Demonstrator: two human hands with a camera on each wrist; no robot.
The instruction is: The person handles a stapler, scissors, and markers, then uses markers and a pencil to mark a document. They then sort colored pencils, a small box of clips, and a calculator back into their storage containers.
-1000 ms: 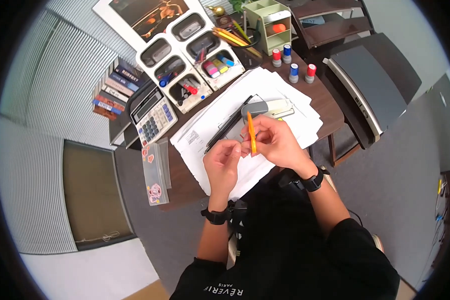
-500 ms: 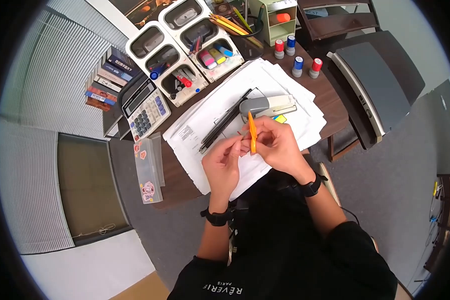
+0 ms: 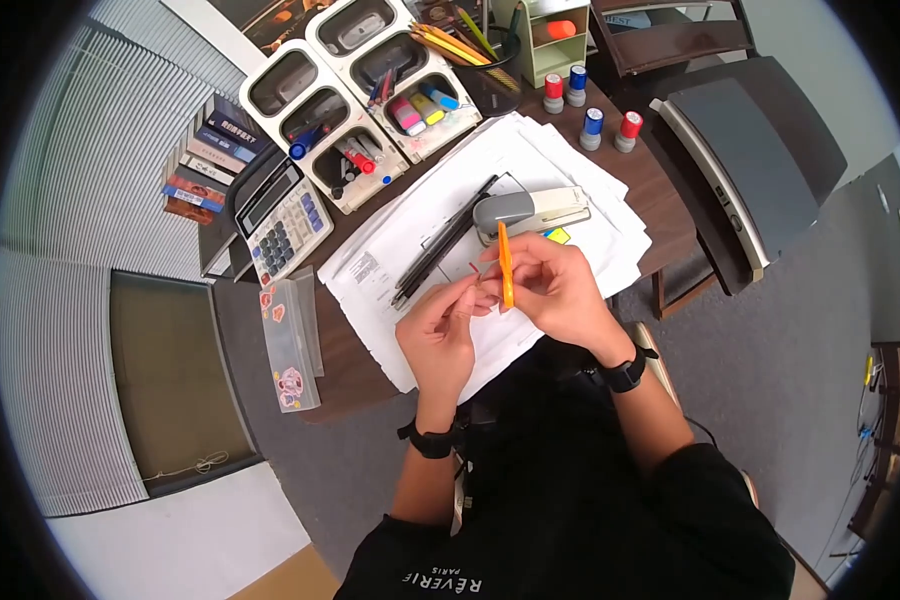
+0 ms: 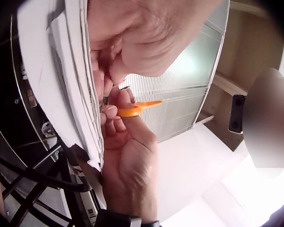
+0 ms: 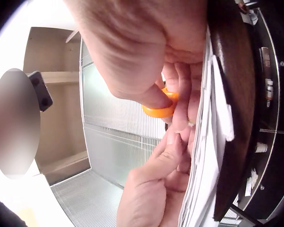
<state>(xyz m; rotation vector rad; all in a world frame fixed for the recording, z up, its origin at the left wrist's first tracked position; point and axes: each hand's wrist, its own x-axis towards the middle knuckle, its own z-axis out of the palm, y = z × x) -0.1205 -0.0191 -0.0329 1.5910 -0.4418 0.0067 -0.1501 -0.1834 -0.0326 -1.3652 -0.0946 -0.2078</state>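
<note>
Orange-handled scissors [image 3: 506,265] are in my right hand [image 3: 560,290], over the papers. One handle loop [image 5: 160,112] goes round my right thumb in the right wrist view, while the blades are mostly hidden by fingers. My left hand [image 3: 440,335] meets the right one fingertip to fingertip. Its thumb and forefinger pinch a small thin piece with a reddish end [image 3: 474,267], largely covered by the fingers. Just beyond the hands, a grey and cream stapler [image 3: 535,208] lies on the paper stack [image 3: 370,285], beside black pens [image 3: 440,250].
A calculator [image 3: 285,225] and a clear stickered case [image 3: 288,345] flank the papers on the left. White organizers [image 3: 320,130] with markers stand behind, near a pencil cup [image 3: 490,90]. Red and blue stamps [image 3: 592,130] stand at the right. Yellow sticky notes [image 3: 558,237] lie by the stapler.
The head view has shifted, so the desk things sit further left and up. Both hands keep nearly the same pose together, and the reddish end shows more clearly beside the left fingertips.
</note>
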